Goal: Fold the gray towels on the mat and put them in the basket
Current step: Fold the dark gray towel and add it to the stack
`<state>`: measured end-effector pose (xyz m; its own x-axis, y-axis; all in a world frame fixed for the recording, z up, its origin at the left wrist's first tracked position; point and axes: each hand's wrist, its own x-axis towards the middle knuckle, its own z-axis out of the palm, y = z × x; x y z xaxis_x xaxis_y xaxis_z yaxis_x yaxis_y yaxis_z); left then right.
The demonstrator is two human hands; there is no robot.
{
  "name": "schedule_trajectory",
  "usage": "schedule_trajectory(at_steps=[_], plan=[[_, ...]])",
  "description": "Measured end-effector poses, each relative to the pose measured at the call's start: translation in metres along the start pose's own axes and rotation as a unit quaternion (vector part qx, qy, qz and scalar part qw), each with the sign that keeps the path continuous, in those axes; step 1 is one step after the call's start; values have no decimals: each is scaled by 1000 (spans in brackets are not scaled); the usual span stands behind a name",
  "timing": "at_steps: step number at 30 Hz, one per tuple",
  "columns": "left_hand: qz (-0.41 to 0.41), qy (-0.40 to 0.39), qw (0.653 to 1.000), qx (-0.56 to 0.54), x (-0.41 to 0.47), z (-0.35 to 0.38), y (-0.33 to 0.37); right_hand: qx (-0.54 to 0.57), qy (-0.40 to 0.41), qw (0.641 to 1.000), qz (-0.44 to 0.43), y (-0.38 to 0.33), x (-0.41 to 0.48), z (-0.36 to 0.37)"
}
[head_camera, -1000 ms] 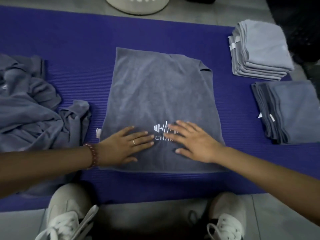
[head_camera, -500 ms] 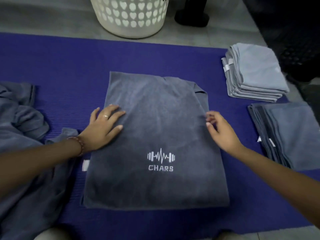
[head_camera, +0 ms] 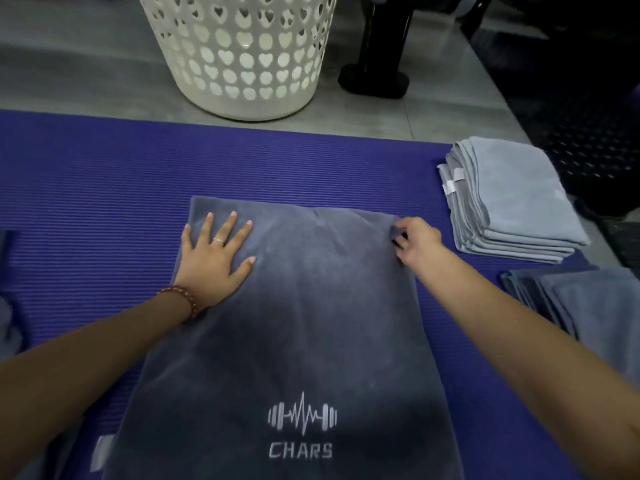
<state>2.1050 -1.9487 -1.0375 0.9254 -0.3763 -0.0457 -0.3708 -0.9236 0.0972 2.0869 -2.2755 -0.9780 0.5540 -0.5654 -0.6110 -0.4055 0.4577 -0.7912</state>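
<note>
Head view: left fingers (head_camera: 228,227) spread flat on towel (head_camera: 311,306), right fingers (head_camera: 403,226) apparently pinching its far corner.

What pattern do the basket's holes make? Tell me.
Rows of heart-shaped and round cut-outs across the white basket, shown best in the head view.

Gray towel (head_camera: 294,323) flat on mat (head_camera: 104,185)

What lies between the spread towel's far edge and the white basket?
Head view: only bare purple mat, then a strip of gray floor, separates the towel from the basket.
</note>
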Motion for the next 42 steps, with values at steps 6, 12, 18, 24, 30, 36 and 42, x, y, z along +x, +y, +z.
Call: schedule_trajectory(at_steps=[6, 12, 18, 24, 30, 36, 42], plan=[[2, 24, 1000, -6, 3, 4, 1, -63, -77, 991, 86, -29, 24, -26], [-2, 24, 1000, -2, 2, 4, 3, -140, -100, 983, 61, -20, 36, -38], [-16, 22, 999, -29, 11, 0, 0, -219, -7, 966, -137, -9, 44, -41], [-36, -5, 999, -30, 38, -5, -8, -165, 0, 980, -109, -12, 58, -41], [-79, 40, 990, -105, 49, -9, -14, -309, 8, 938, -157, -15, 63, -29], [-174, 117, 967, -143, 69, -23, -21, -482, -1, 836, -261, -10, 63, -33], [-192, 168, 912, -322, 60, -30, -25, -256, 9, 919, -298, -7, 54, -34]])
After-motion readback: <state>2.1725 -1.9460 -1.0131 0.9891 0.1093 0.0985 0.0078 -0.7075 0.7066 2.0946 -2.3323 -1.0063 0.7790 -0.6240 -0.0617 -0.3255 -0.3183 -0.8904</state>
